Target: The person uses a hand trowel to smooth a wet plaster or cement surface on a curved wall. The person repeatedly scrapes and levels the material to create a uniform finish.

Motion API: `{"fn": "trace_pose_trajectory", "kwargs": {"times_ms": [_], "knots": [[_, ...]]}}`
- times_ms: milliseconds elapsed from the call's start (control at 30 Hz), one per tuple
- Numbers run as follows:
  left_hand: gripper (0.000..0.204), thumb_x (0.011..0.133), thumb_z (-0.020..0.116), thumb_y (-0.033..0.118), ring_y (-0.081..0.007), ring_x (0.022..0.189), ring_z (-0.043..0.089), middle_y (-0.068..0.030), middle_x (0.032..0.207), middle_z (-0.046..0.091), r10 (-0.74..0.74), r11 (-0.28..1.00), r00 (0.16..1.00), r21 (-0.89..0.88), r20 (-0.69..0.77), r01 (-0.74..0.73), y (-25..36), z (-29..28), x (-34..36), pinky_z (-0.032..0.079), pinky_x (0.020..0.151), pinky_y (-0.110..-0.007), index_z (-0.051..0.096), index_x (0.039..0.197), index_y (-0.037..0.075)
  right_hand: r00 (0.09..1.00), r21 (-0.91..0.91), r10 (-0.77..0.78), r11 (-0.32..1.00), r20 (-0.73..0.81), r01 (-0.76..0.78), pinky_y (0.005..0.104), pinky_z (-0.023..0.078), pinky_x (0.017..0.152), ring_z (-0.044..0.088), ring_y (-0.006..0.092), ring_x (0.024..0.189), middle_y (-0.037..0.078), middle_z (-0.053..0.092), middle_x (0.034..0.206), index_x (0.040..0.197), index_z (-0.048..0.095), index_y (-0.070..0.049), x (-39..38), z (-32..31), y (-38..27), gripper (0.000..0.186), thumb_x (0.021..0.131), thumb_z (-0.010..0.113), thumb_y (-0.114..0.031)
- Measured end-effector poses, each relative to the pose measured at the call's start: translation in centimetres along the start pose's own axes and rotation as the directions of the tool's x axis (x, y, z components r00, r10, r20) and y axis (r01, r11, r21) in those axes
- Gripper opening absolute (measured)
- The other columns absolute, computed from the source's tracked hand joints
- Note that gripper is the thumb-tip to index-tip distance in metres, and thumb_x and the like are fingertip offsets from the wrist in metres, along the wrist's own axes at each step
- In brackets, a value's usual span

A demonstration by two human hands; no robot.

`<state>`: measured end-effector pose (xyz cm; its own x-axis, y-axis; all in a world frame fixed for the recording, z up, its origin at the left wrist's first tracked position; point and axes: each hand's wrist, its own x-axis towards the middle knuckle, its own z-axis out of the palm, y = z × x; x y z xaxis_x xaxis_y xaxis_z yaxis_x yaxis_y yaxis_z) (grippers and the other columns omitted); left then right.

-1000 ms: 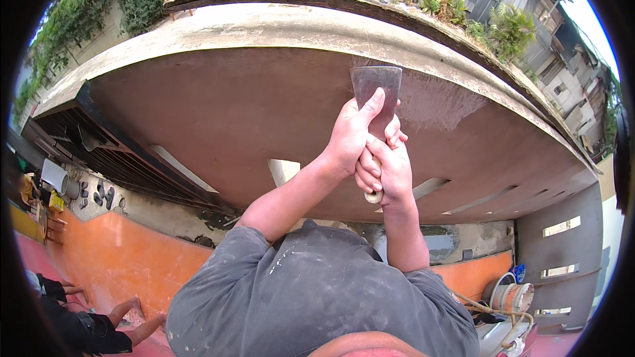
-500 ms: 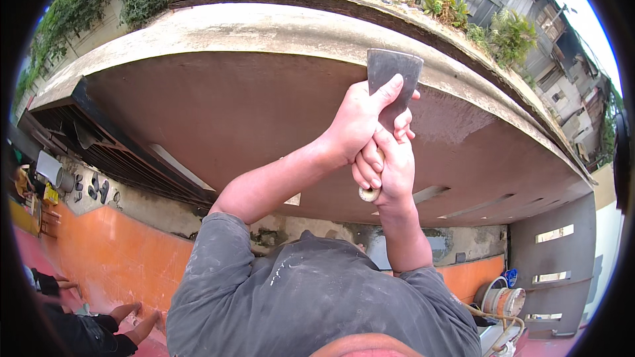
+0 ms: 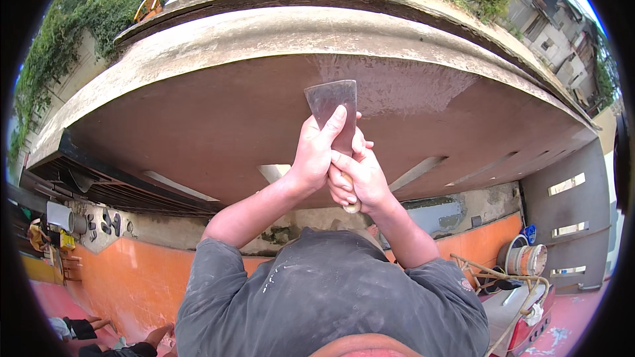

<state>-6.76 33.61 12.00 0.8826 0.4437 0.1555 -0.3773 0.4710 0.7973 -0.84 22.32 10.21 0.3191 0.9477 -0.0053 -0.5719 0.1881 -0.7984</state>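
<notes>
Both my hands are closed around one scraper (image 3: 335,94), a broad dark metal blade on a pale handle. My right hand (image 3: 365,182) wraps the handle, whose butt end shows below the fingers. Higher up, my left hand (image 3: 311,153) grips the neck, with its thumb lying along the blade. The blade points away from me, its wide edge just under the top of a brown-painted wall (image 3: 192,119). Whether that edge touches the wall I cannot tell. To the right of the blade spreads a paler, rough patch (image 3: 423,89) in the paint.
A pale concrete ledge (image 3: 264,30) caps the wall, which has slot openings low down. Buckets (image 3: 526,260) and a metal-framed cart (image 3: 506,301) stand at the lower right. Other people's legs (image 3: 155,336) show at the lower left, beside an orange wall (image 3: 139,271).
The scraper and both hands have come down and left, so the blade no longer overlaps the ledge. My view has shifted, showing more of the rough patch and the cart.
</notes>
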Motion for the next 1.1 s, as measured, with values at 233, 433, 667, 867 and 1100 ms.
{"fn": "trace_pose_trajectory", "kwargs": {"times_ms": [233,433,667,867,1100], "knots": [[0.036,0.109,0.050,0.031,-0.0275,0.099,0.072,-0.0178,0.102,0.072,-0.050,0.975,0.997,0.218,0.055,0.037,-7.3,-3.7,-3.0,0.061,0.085,-0.043,0.062,0.116,-0.002,0.999,-0.409,-0.028,0.913,-0.020,0.017,0.0251,0.045,0.046,0.055,0.0100,0.050,0.002,0.057,0.067,0.092,0.059,-0.003,-4.4,-6.1,2.3,0.022,0.107,0.053,-0.017],[0.037,0.109,0.050,0.024,-0.0260,0.113,0.066,-0.0210,0.132,0.062,-0.125,0.988,0.982,0.104,0.141,0.111,-12.9,-1.6,-4.5,0.059,0.092,-0.044,0.050,0.137,0.000,0.949,-0.332,-0.235,0.930,-0.208,0.157,0.0259,0.049,0.055,0.059,0.0117,0.058,0.005,0.062,0.079,0.108,0.062,0.000,-7.7,-9.5,1.0,0.018,0.107,0.054,-0.016],[0.021,0.106,0.054,0.014,-0.0203,0.099,0.067,-0.0150,0.118,0.062,-0.120,0.981,0.935,0.182,0.333,0.061,-17.0,0.5,-4.1,0.056,0.092,-0.038,0.063,0.095,-0.002,0.754,-0.348,-0.573,0.812,-0.321,0.468,0.0268,0.048,0.055,0.061,0.0127,0.060,0.008,0.063,0.080,0.102,0.062,0.004,-10.7,-13.3,-2.4,0.019,0.106,0.055,-0.014],[0.033,0.104,0.060,0.022,-0.0227,0.116,0.061,-0.0155,0.130,0.057,0.122,0.944,0.983,0.290,0.138,-0.158,-18.9,4.8,-2.3,0.052,0.101,-0.038,0.053,0.128,0.000,0.885,-0.397,-0.447,0.842,-0.133,0.366,0.0264,0.048,0.053,0.061,0.0134,0.058,0.010,0.063,0.078,0.098,0.061,0.006,-11.1,-16.2,-6.1,0.018,0.105,0.054,-0.009],[0.078,0.099,0.064,0.017,-0.0300,0.135,0.048,-0.0226,0.150,0.041,0.445,0.824,0.892,0.425,-0.079,-0.374,-18.9,11.2,0.7,0.042,0.111,-0.049,0.014,0.158,0.007,0.995,-0.191,-0.098,0.976,0.027,0.101,0.0252,0.043,0.044,0.051,0.0106,0.050,0.005,0.054,0.075,0.116,0.055,0.001,-9.8,-18.4,-8.3,0.017,0.107,0.049,-0.013]]}}
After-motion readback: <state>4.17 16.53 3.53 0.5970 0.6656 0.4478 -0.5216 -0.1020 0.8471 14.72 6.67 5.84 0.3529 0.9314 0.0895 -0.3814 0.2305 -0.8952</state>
